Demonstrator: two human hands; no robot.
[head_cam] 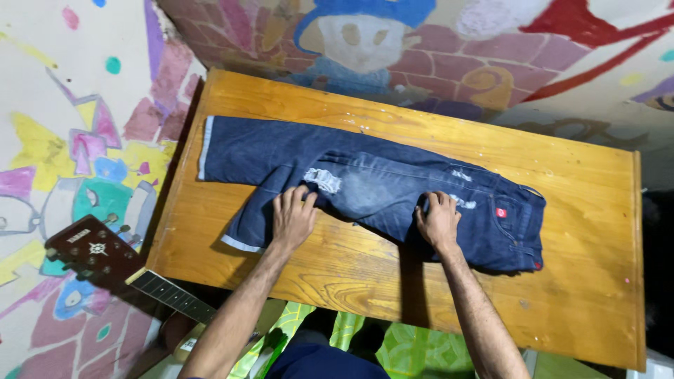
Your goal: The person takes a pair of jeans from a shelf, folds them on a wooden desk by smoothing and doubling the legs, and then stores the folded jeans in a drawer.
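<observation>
The dark blue jeans (379,189) lie flat across the middle of the frame on the wooden desk (576,281), their long axis running from the cuffs at the upper left to the waistband at the right, tilted slightly downward to the right. One leg appears to splay off toward the lower left, ending in a pale cuff near the desk's near edge. The left hand (292,219) presses palm down on that splayed leg, just below the frayed knee patch, fingers spread and flat, closed on nothing. The right hand (438,222) rests likewise flat on the thigh part near the lower edge of the cloth, gripping nothing, and is the nearer one to the waistband. A guitar headstock (91,251) juts in at the lower left, off the desk, before a painted wall (63,105).
</observation>
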